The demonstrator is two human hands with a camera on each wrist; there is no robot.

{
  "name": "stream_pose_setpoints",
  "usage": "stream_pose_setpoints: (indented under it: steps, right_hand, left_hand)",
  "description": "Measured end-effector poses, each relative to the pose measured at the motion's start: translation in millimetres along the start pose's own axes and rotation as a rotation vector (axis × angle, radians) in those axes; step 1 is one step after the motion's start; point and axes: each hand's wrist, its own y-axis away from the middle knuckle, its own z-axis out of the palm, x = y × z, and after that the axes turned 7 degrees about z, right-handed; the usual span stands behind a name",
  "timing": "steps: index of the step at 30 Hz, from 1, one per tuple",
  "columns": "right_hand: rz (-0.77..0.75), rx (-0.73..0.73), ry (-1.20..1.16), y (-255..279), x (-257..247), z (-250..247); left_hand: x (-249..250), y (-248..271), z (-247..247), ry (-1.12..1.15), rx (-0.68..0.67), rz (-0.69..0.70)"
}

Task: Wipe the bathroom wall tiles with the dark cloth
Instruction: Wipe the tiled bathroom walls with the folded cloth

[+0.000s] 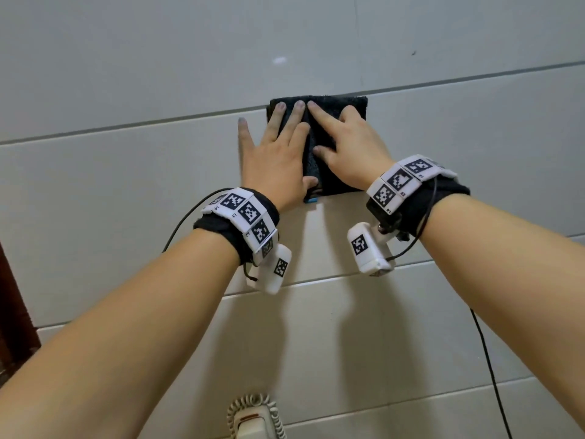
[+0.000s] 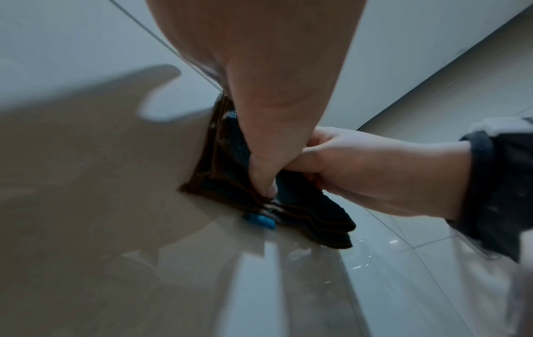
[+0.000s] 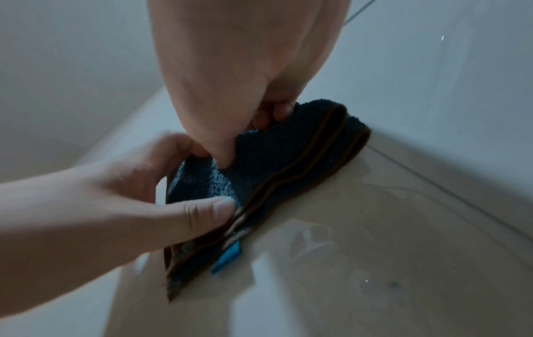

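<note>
A folded dark cloth (image 1: 335, 104) with a blue tag (image 1: 311, 200) lies flat against the pale wall tiles (image 1: 126, 185), just below a grout line. My left hand (image 1: 294, 144) presses its left half with straight, spread fingers; the little finger rests on bare tile and the thumb sits at the lower edge. My right hand (image 1: 329, 131) presses the right half with index finger and thumb stretched out; its other fingers are hidden. In the right wrist view the cloth (image 3: 288, 159) bulges slightly between the left thumb (image 3: 222, 209) and the right hand (image 3: 230, 91). The left wrist view shows the cloth (image 2: 225, 146) under both hands.
Glossy tiles run in wide horizontal rows, with wet streaks (image 3: 375, 182) beside the cloth. A wall handset with a coiled cord (image 1: 253, 416) sits at the bottom middle. A dark wooden frame (image 1: 12, 312) edges the left side. A black cable (image 1: 487, 359) hangs from my right wrist.
</note>
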Motion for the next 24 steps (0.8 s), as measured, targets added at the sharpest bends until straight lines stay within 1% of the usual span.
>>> stream_pose_setpoints:
  steps: [5,9,17,24]
  right_hand:
    - [-0.006,0.016,0.001,2.8,2.2,4.2]
    - [0.002,0.0,-0.033,12.7,8.9,9.3]
    - [0.076,-0.016,-0.093,72.7,30.9,34.8]
    - [0.116,-0.05,-0.079,126.5,46.0,58.2]
  left_hand:
    - [1.9,-1.3,2.1,0.01,0.005,-0.008]
    - [9.8,4.8,5.9,0.023,-0.001,-0.007]
    - [53.7,47.1,36.1,0.06,0.009,0.02]
    - [88.1,93.8,58.8,0.072,-0.006,0.022]
